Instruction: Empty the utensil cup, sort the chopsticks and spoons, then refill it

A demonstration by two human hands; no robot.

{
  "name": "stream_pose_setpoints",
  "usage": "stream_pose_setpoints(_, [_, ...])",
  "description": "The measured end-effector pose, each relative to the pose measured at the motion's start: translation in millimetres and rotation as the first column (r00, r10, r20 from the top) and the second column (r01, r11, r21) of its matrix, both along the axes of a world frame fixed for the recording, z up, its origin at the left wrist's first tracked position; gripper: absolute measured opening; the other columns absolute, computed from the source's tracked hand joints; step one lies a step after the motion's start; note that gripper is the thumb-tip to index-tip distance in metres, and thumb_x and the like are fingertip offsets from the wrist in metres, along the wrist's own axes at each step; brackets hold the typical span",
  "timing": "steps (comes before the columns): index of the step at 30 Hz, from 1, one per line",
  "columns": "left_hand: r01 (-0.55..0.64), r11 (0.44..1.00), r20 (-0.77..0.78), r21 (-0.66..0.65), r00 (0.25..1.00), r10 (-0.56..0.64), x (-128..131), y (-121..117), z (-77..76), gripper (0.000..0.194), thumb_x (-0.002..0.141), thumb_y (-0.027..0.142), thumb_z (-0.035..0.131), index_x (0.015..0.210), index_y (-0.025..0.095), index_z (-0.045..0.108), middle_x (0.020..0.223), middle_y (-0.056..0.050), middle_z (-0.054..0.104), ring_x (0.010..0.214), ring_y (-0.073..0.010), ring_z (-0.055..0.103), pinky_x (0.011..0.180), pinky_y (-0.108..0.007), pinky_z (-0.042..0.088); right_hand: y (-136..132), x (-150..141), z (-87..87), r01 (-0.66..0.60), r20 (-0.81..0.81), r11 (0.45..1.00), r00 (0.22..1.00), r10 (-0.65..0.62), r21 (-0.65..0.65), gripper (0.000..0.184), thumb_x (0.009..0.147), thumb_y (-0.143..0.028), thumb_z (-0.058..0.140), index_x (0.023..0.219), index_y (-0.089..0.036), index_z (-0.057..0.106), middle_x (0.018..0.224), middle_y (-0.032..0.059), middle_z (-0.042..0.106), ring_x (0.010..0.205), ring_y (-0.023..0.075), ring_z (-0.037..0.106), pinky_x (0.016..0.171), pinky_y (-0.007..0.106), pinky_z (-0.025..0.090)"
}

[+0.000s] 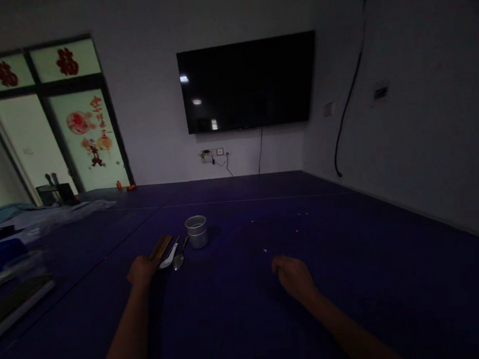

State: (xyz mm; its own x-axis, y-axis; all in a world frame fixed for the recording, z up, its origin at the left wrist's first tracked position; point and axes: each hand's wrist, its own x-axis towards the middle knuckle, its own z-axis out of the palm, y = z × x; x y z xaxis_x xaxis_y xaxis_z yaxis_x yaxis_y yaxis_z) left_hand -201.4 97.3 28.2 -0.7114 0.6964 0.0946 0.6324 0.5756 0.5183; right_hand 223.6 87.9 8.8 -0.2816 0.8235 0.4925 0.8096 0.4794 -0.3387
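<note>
My left hand point(141, 271) is closed around the near end of a bundle of brown chopsticks point(161, 246) on the dark blue table. Just right of it lie a white soup spoon point(169, 257) and a metal spoon point(179, 260), side by side. A silvery metal cup point(197, 232) stands upright beyond the spoons. To the right, my right hand point(295, 277) rests over the table with its fingers curled in, and nothing shows in it. Small white scraps point(265, 250) lie beyond that hand.
At the left edge are a blue container point(0, 257), clear plastic wrapping point(47, 222) and a dark flat object with a pale edge point(21, 302). Small orange items point(130, 187) sit at the table's far edge. A television point(248, 83) and a hanging black cable point(351, 93) are on the walls.
</note>
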Motion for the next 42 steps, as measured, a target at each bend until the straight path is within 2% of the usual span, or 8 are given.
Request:
stream_pose_setpoints(7, [0.021,0.997,0.018,-0.074,1.0,-0.02,6.3,-2.5,5.7,0.036,0.071,0.048,0.053,0.079,0.016,0.067,0.09,-0.018,0.069,0.088,-0.0337,0.065,0.064,-0.036,0.05,0.8,0.6,-1.3,-0.023,-0.006,0.999,1.0,0.023,0.026,0.032,0.071,-0.005,0.034,0.064,-0.019,0.062,0.066,0.0013,0.066,0.063,0.0138,0.06,0.061,0.023,0.036])
stream_pose_setpoints(15, [-0.025,0.99,0.035,-0.136,0.999,0.03,8.5,-4.7,9.5,0.047,0.068,0.044,0.056,0.102,0.012,0.064,0.105,-0.022,0.065,0.097,-0.0361,0.062,0.071,-0.042,0.05,0.2,0.8,0.3,-0.02,0.011,0.999,1.0,0.02,0.034,0.032,0.071,-0.005,0.034,0.065,-0.019,0.062,0.067,0.0017,0.067,0.064,0.0141,0.06,0.061,0.023,0.036])
stream_pose_setpoints(24, [0.014,0.991,-0.063,-0.134,0.998,-0.023,1.3,1.9,-0.1,0.034,0.069,0.028,0.055,0.097,0.012,0.066,0.099,-0.02,0.068,0.093,-0.0319,0.065,0.07,-0.035,0.051,0.7,-0.3,0.3,0.002,0.035,1.0,0.999,-0.002,0.015,0.032,0.07,-0.004,0.035,0.066,-0.019,0.064,0.068,0.0011,0.067,0.064,0.0136,0.06,0.062,0.023,0.037])
stream_pose_setpoints(32, [0.018,0.983,-0.103,-0.184,0.994,-0.038,10.7,-4.3,6.9,0.03,0.072,0.02,0.053,0.098,0.01,0.064,0.103,-0.022,0.066,0.099,-0.0335,0.062,0.073,-0.037,0.05,1.3,-0.5,0.2,0.0,0.041,1.0,0.999,0.0,0.017,0.032,0.069,-0.004,0.036,0.067,-0.02,0.064,0.07,0.0019,0.068,0.065,0.0143,0.061,0.063,0.023,0.039])
stream_pose_setpoints(35, [-0.027,0.996,-0.123,-0.087,0.992,0.016,16.3,-9.9,9.4,0.028,0.072,0.015,0.05,0.098,0.009,0.061,0.099,-0.022,0.066,0.097,-0.0329,0.063,0.071,-0.037,0.051,1.6,0.1,-0.5,-0.012,0.04,0.999,0.999,0.011,0.031,0.032,0.07,-0.004,0.037,0.067,-0.02,0.064,0.069,0.0018,0.067,0.065,0.0143,0.061,0.063,0.023,0.039])
stream_pose_setpoints(38, [-0.111,0.984,-0.176,0.139,0.975,0.135,21.2,-13.5,13.9,0.033,0.073,0.013,0.048,0.104,0.007,0.055,0.103,-0.023,0.062,0.096,-0.0332,0.062,0.073,-0.04,0.05,2.7,0.1,-2.1,-0.027,0.046,0.998,0.999,0.025,0.049,0.033,0.069,-0.004,0.036,0.067,-0.02,0.064,0.068,0.0016,0.067,0.065,0.0144,0.061,0.063,0.023,0.04])
stream_pose_setpoints(40, [-0.136,0.933,-0.177,0.333,0.963,0.204,25.9,-13.7,19.8,0.038,0.073,0.012,0.046,0.11,0.007,0.05,0.11,-0.022,0.057,0.099,-0.032,0.06,0.078,-0.041,0.049,3.5,-0.5,-3.3,-0.032,0.042,0.997,0.999,0.029,0.065,0.033,0.069,-0.003,0.036,0.066,-0.02,0.064,0.068,0.0016,0.067,0.064,0.0142,0.061,0.063,0.023,0.041])
stream_pose_setpoints(42, [-0.108,0.834,-0.117,0.542,0.973,0.201,35.1,-13.0,28.0,0.039,0.074,0.012,0.044,0.113,0.01,0.046,0.115,-0.019,0.052,0.103,-0.0298,0.057,0.083,-0.041,0.047,4.1,-1.4,-4.3,-0.031,0.032,0.996,0.999,0.028,0.082,0.033,0.07,-0.003,0.036,0.065,-0.02,0.064,0.067,0.0015,0.067,0.063,0.014,0.061,0.062,0.023,0.041])
